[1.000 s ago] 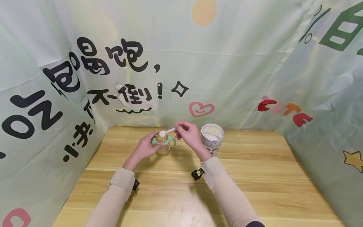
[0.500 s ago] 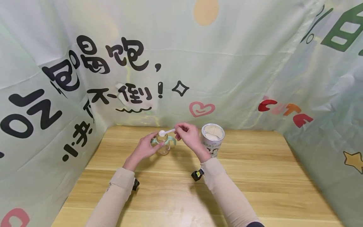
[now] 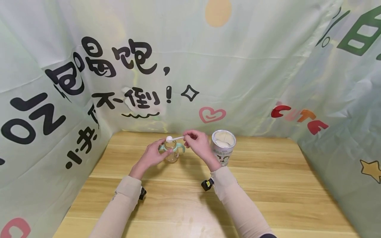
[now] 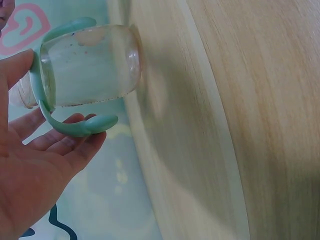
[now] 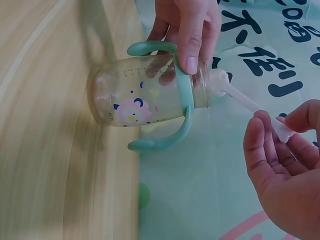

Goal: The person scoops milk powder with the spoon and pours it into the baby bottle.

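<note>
A clear baby bottle (image 5: pixel 135 95) with a mint-green two-handled ring stands upright on the table. My left hand (image 3: pixel 153 153) grips it by the ring, thumb on the near side and fingers behind. My right hand (image 3: pixel 197 142) pinches the end of the handle of a white scoop (image 5: pixel 242 99) between thumb and fingers. The bowl of the scoop is right at the bottle's open mouth, with white powder heaped in it in the head view. The bottle looks see-through, with a printed cartoon animal on its side.
An open can (image 3: pixel 222 148) of pale powder stands right of the bottle, partly behind my right wrist. The wooden table (image 3: pixel 268 185) reaches back to a printed cloth backdrop (image 3: pixel 244 82), which also rises at both sides.
The scoop's bowl has shifted slightly left and up over the bottle's mouth, its handle now lying flatter. The left hand and the bottle stay in place.
</note>
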Available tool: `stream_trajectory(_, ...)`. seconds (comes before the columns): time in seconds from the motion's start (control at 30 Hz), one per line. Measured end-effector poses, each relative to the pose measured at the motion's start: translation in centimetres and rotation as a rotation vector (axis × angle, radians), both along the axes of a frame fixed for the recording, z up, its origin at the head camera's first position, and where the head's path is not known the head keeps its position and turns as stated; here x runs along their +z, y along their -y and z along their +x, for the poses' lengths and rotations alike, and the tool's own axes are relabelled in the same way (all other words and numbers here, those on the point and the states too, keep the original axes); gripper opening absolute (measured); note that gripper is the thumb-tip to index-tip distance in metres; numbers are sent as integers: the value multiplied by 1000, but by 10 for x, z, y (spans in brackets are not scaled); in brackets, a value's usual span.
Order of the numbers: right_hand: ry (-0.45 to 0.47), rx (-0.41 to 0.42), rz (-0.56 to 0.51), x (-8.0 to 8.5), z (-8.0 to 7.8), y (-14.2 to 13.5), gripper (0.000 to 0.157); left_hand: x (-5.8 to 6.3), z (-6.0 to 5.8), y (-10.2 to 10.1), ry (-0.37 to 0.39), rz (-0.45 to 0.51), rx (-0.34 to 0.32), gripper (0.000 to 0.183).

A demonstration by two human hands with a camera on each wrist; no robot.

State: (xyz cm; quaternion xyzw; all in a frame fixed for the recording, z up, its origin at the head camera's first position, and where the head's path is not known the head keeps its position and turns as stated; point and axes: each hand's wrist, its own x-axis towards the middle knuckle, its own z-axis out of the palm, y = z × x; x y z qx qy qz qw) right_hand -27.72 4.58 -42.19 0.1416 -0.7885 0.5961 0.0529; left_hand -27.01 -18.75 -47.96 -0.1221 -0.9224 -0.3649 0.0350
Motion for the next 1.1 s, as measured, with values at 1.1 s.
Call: stream_trajectory(1.1,-54,-48,90,-2,1,-2,17,1,1,-1,-3,17,-1,73)
